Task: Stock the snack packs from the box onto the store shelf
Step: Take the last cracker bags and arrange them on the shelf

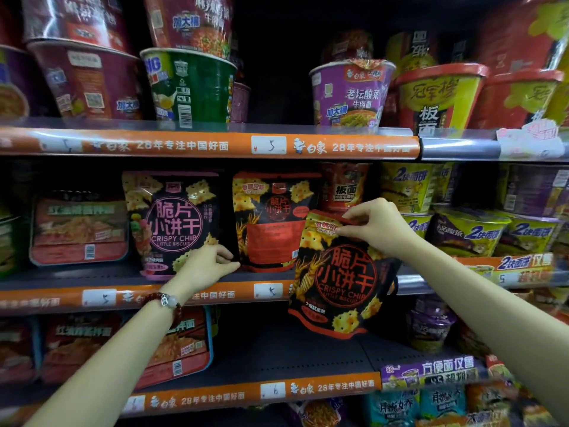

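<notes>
The right hand [374,224] is pinching the top of a red snack bag [335,278], hanging just in front of the middle shelf [77,298]. The left hand [206,263], fingers curled, is touching the pink bag [172,223]. That thin pinch could slip, dropping the bag.

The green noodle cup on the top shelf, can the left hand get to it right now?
Probably yes. The left hand is only touching the pink biscuit pack, holding nothing, and the green noodle cup stands at the shelf's front edge, nothing before it.

Snack packs on the middle shelf

Two packs [175,220] [272,220] stand side by side on the shelf [92,277]; a third pack [337,278] hangs in front, to their right.
</notes>
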Available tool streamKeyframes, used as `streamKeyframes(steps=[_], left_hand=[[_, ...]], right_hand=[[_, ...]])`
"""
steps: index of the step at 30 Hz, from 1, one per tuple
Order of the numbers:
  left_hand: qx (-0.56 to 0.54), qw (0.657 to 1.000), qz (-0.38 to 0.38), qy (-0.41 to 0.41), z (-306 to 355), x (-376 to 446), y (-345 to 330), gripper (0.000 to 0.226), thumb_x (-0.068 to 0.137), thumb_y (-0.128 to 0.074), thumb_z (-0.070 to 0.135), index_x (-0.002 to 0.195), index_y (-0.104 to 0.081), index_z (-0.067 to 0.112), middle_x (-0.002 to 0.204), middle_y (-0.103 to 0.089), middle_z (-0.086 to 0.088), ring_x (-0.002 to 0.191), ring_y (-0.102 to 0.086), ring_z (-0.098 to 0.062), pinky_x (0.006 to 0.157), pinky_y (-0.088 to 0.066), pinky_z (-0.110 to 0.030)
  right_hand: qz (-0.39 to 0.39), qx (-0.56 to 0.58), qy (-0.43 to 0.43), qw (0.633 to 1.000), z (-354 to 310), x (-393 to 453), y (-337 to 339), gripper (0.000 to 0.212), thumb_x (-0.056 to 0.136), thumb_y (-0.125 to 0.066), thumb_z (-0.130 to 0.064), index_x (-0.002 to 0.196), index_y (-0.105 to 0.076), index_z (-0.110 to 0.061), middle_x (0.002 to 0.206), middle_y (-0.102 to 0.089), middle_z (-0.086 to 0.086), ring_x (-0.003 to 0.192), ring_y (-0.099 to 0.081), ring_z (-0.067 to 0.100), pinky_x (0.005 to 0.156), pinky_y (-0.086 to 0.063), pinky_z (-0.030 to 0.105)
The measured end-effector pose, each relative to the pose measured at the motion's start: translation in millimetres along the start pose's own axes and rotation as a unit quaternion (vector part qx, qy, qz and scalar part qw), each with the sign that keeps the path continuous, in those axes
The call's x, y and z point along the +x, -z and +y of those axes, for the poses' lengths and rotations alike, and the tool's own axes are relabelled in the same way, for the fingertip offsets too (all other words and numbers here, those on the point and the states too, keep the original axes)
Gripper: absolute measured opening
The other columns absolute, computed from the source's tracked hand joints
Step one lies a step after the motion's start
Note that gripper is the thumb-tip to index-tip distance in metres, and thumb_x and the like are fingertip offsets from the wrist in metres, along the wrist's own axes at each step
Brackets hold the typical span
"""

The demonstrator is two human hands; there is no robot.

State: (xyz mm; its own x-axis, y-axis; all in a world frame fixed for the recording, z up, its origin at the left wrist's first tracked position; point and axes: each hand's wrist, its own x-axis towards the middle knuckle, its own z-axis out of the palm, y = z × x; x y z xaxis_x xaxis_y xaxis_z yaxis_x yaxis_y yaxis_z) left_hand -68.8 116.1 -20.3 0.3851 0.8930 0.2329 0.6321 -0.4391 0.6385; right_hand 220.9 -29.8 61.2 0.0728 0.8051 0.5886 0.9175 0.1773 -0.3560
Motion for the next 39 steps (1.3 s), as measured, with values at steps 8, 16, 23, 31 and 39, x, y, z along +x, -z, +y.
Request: streamKeyframes(steps=[8, 16, 23, 31, 39], left_hand=[[0.105, 0.988, -0.025, -0.113, -12, -16, 1, 0.014, 0.079, -0.074, 0.034, 0.091, -0.068, 0.034, 0.095, -0.064, 0.019, 0.088, -0.058, 0.004, 0.080, -0.046, -0.012], [0.096, 0.986, 0.001, -0.134, -21, -11, -8, 0.014, 0.077, -0.075, 0.032, 0.087, -0.066, 0.035, 0.099, -0.064, 0.012, 0.094, -0.059, -0.004, 0.084, -0.050, -0.024], [0.081, 0.984, 0.029, -0.154, -26, -14, -15, 0.029, 0.077, -0.075, 0.031, 0.081, -0.054, 0.050, 0.098, -0.062, 0.016, 0.092, -0.057, 0.000, 0.083, -0.045, -0.021], [0.084, 0.986, 0.028, -0.140, -27, -12, -17, 0.019, 0.077, -0.075, 0.032, 0.085, -0.061, 0.042, 0.096, -0.062, 0.018, 0.090, -0.057, 0.000, 0.076, -0.042, -0.017], [0.088, 0.987, 0.025, -0.129, -26, -12, -17, 0.016, 0.077, -0.075, 0.032, 0.089, -0.066, 0.037, 0.098, -0.063, 0.015, 0.091, -0.057, 0.000, 0.076, -0.040, -0.015]], right_hand=[[0.038, -0.025, 0.072, 0.996, -39, 45, 23, 0.030, 0.080, -0.075, -0.027, 0.101, -0.074, -0.005, 0.097, -0.071, 0.005, 0.085, -0.059, 0.012, 0.081, -0.050, 0.026], [0.113, -0.058, 0.077, 0.989, -39, 58, -1, 0.022, 0.084, -0.071, -0.026, 0.102, -0.075, -0.014, 0.101, -0.074, 0.003, 0.094, -0.066, 0.022, 0.087, -0.054, 0.041], [0.059, -0.117, 0.071, 0.989, -36, 56, 0, 0.021, 0.082, -0.063, -0.016, 0.103, -0.064, -0.020, 0.099, -0.069, -0.002, 0.095, -0.065, 0.020, 0.077, -0.057, 0.040], [0.181, -0.276, 0.022, 0.944, -15, 45, 11, 0.048, 0.070, -0.069, -0.064, 0.076, -0.069, -0.016, 0.072, -0.069, 0.002, 0.082, -0.063, 0.028, 0.077, -0.037, 0.037], [0.219, -0.106, -0.073, 0.967, 1, 35, 12, 0.052, 0.066, -0.070, -0.067, 0.074, -0.065, -0.016, 0.071, -0.064, -0.004, 0.082, -0.061, 0.022, 0.070, -0.051, 0.038]])
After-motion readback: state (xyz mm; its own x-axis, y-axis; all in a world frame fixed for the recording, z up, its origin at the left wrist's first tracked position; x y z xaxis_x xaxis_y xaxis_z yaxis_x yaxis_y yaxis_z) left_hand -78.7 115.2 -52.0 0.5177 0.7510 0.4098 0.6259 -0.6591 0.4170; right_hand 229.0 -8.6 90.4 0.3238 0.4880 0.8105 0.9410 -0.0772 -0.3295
